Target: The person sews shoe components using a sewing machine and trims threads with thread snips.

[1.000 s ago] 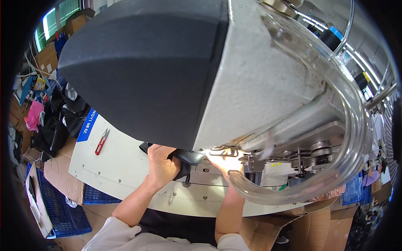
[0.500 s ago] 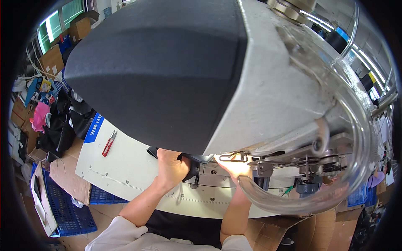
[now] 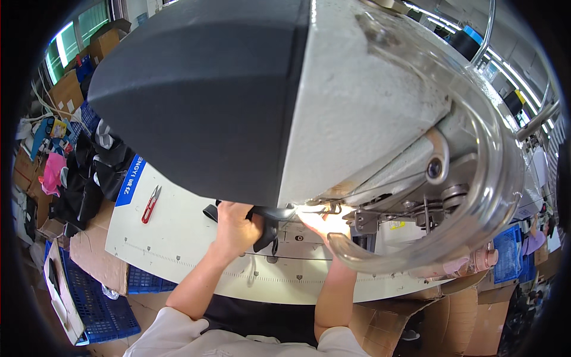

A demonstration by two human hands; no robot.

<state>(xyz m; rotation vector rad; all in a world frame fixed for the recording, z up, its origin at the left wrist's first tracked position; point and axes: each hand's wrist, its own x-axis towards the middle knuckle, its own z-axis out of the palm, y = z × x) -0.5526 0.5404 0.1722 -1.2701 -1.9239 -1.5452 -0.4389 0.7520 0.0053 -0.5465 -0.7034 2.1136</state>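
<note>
A sewing machine head [image 3: 202, 113], with a dark cover and a grey metal side, fills the upper middle. Below its lower edge, my left hand [image 3: 238, 227] is closed around a piece of black fabric [image 3: 266, 237], part of which hangs out to the right of the fist. A black loop [image 3: 210, 212] shows at this hand's left. My right hand [image 3: 328, 222] reaches under the machine beside the presser area, washed out by a bright lamp. Its fingers are partly hidden there, so their grip is unclear.
Red-handled thread snips [image 3: 151, 205] lie on the pale worktable [image 3: 178, 238] at the left. A clear curved guard tube [image 3: 410, 257] sweeps around the machine's right side. Blue crates [image 3: 101, 297], cardboard and a heap of black items [image 3: 83, 178] stand at the left.
The view has shifted, so the machine sits farther left and higher in the picture. Both hands appear slightly higher and farther left, the left still gripping the black fabric.
</note>
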